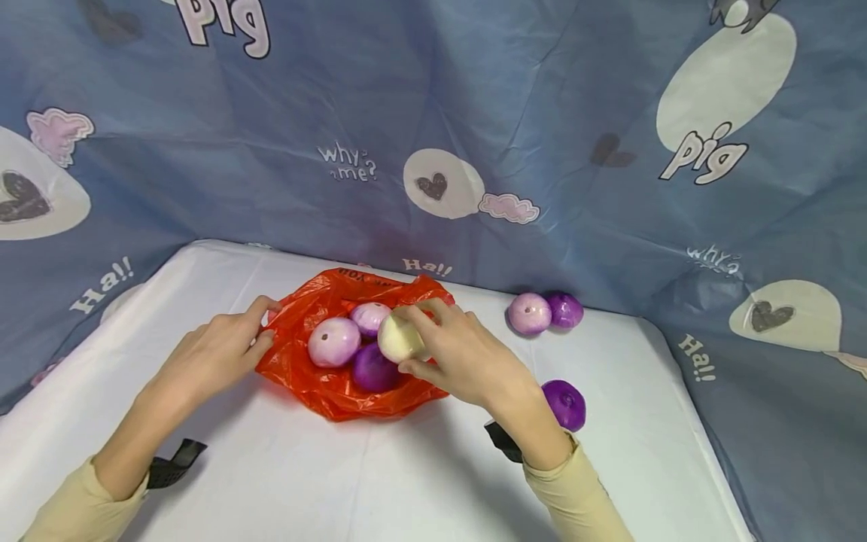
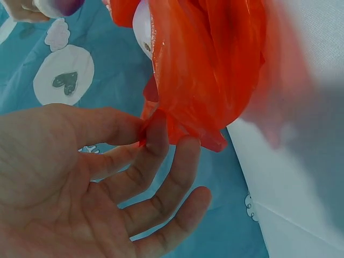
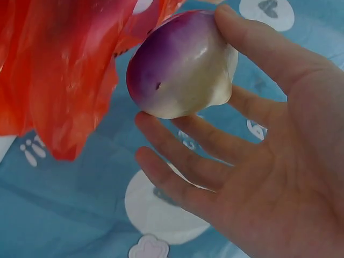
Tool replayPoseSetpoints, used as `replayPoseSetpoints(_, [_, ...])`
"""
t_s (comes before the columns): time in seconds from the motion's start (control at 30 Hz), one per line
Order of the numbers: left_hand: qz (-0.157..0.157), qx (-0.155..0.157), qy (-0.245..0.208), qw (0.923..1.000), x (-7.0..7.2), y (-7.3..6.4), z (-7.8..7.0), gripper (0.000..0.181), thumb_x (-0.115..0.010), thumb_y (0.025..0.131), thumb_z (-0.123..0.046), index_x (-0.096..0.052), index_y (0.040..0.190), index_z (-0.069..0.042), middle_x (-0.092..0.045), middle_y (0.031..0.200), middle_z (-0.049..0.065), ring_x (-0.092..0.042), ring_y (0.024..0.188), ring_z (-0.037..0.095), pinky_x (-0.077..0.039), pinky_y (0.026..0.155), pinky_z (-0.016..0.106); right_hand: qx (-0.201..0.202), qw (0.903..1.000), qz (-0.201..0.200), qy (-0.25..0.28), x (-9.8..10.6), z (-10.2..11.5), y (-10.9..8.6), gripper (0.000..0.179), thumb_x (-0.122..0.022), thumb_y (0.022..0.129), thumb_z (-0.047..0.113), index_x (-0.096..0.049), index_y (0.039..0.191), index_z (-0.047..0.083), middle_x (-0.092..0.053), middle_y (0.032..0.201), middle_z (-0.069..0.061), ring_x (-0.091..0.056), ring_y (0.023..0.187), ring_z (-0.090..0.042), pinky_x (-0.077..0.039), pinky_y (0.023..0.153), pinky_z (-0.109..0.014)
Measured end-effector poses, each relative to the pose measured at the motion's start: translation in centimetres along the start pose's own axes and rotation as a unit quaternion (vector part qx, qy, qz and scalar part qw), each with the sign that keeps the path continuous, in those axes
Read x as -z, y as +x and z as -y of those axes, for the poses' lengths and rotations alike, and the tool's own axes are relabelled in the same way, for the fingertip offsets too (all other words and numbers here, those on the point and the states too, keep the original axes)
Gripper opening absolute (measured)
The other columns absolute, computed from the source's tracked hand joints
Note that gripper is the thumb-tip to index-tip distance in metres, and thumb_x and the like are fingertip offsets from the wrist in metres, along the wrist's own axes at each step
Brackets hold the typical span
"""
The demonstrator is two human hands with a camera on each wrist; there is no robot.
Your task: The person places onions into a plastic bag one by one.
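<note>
Pinching the edge of a red plastic bag (image 1: 325, 395) on the desk (image 1: 271, 474) with the left hand (image 1: 220, 346). Grasping a purple-and-white onion (image 3: 180, 64) in the right hand (image 1: 467, 354) over the bag's mouth, close to three onions (image 1: 334, 344) inside, with three loose onions (image 1: 530, 314) farther right.

Onions (image 1: 334, 342): seven. Three in the bag (image 1: 305, 384), centre of the frame; one in the right hand (image 1: 460, 354), also centre; three on the table (image 1: 271, 474), right of centre. Bag: one. Hands: two, the right hand and the left hand (image 1: 217, 346). Sleeves (image 1: 88, 504): two, lower left and lower right. Black straps (image 1: 172, 470): two. Table: one.
</note>
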State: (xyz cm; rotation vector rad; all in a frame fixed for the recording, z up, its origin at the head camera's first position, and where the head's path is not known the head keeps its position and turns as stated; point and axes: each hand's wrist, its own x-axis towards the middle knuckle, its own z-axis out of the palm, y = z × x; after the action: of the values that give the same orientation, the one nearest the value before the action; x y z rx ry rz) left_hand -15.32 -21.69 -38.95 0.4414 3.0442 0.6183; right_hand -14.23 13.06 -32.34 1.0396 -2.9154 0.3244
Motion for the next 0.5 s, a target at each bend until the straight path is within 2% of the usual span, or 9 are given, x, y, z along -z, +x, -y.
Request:
replayPoseSetpoints(0.17, [0.000, -0.002, 0.001, 1.0000, 0.0, 0.1, -0.1, 0.040, -0.057, 0.104, -0.015, -0.050, 0.142, -0.005, -0.065, 0.083, 0.005, -0.059, 0.071, 0.023, -0.044, 0.053, 0.038, 0.014, 0.9995, -0.007, -0.028, -1.1, 0.9, 1.0, 0.066, -0.082, 0.095, 0.041, -0.055, 0.150, 0.017, -0.064, 0.139, -0.010, -0.065, 0.124, -0.028, -0.056, 0.103, -0.053])
replayPoseSetpoints(0.27, [-0.001, -0.003, 0.001, 1.0000, 0.0, 0.1, -0.1, 0.040, -0.057, 0.104, -0.015, -0.050, 0.142, -0.005, -0.067, 0.084, 0.005, -0.059, 0.070, 0.022, -0.043, 0.053, 0.037, 0.022, 0.9978, -0.012, -0.062, -2.2, 1.7, 1.7, 0.066, -0.082, 0.096, 0.041, -0.054, 0.151, 0.020, -0.062, 0.142, -0.010, -0.065, 0.123, -0.032, -0.056, 0.106, -0.051])
replayPoseSetpoints(0.5, [0.005, -0.001, -0.001, 1.0000, -0.1, 0.0, -0.2, 0.040, -0.058, 0.104, -0.015, -0.050, 0.143, -0.005, -0.069, 0.088, 0.007, -0.059, 0.070, 0.023, -0.043, 0.053, 0.038, 0.038, 0.9900, -0.029, -0.133, -4.6, 2.5, 2.7, 0.069, -0.080, 0.097, 0.043, -0.050, 0.155, 0.024, -0.059, 0.151, -0.008, -0.064, 0.131, -0.029, -0.053, 0.114, -0.047])
